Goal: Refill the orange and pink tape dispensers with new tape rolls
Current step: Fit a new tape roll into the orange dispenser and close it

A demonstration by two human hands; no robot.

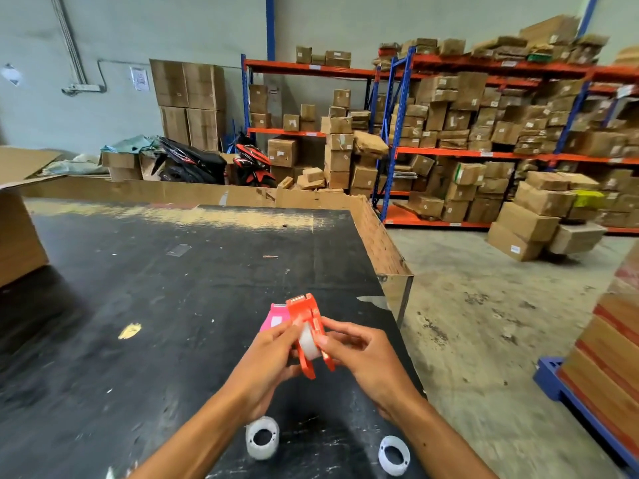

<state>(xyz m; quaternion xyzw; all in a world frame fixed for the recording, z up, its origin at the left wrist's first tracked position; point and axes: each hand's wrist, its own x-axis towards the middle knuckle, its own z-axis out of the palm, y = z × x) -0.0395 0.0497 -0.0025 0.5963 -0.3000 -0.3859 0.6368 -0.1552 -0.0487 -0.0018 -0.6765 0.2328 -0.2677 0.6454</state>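
The orange dispenser (308, 331) is held above the black table (145, 305), near its right edge. A white tape roll (308, 342) sits between the dispenser's two orange side plates. The left hand (268, 361) pinches the dispenser's left plate; the right hand (359, 354) presses fingertips (323, 340) against the roll and right plate. The pink dispenser (275, 318) lies on the table just behind the left hand's fingers. Two more white rolls (262, 438) rest on the table below the wrists.
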